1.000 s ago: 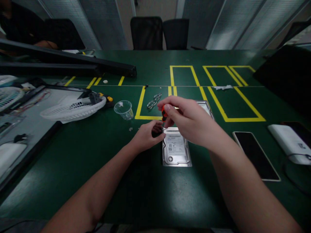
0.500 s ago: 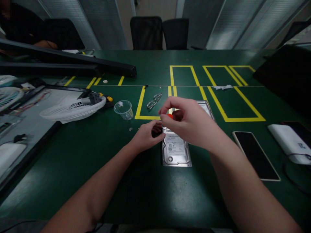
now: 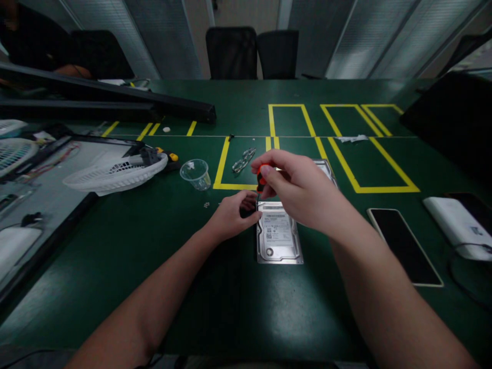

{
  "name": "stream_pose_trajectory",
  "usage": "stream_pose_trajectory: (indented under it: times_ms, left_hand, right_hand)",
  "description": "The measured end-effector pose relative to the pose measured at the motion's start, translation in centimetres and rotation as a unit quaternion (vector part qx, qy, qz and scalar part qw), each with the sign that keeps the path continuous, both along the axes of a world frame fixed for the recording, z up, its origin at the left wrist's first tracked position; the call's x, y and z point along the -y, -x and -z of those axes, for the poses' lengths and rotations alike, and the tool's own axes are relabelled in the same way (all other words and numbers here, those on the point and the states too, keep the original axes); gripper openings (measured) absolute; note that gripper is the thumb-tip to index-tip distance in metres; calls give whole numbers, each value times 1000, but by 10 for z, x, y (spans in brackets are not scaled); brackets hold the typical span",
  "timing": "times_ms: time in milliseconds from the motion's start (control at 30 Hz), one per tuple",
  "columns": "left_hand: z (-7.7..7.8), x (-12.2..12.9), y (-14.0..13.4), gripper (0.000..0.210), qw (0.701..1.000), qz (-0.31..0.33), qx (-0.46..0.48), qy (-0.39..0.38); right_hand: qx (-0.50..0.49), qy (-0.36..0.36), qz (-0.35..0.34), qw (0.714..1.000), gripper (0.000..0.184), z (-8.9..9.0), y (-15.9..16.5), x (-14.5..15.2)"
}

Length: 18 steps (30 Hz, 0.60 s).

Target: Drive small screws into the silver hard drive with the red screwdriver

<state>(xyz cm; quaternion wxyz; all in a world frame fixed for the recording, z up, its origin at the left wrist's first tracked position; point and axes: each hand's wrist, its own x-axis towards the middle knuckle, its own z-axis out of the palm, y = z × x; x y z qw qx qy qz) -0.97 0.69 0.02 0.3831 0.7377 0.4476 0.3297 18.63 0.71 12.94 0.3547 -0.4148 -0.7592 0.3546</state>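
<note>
A screwdriver (image 3: 261, 180) was finger-pinched by the right hand (image 3: 302, 187) at the far-left corner of a hard drive (image 3: 280, 234) on the table (image 3: 230, 292); whether the left hand (image 3: 233, 216) gripped could not be told. Slippage through tilting was judged possible.

Green table (image 3: 238, 307), busy around two hands

On the near side of the right hand (image 3: 295, 184) a silvery hard drive (image 3: 279, 236) lies label up; a second metal case (image 3: 326, 169) shows beyond it. Left of the left hand (image 3: 230, 218) are tiny pale bits (image 3: 206, 204) and, farther off, a clear cup (image 3: 197, 175). To the right hand's right lie a phone (image 3: 405, 246), then a white box (image 3: 457, 228).
</note>
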Motion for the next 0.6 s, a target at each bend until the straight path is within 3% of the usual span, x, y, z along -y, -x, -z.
stream_pose_trajectory:
  times_ms: [200,433,600]
  left_hand:
    - [-1,0,1,32,1000,-1,-13,-14]
    - [-3,0,0,28,999,1,-18,-37]
    - [-2,-1,-1,29,999,0,-12,-34]
  right_hand:
    - [8,4,22,1000,8,-2,-2,3]
    - [15,3,-21,1000,2,-3,-1,6]
    - [7,-1,-45,999,17,-5,-1,4]
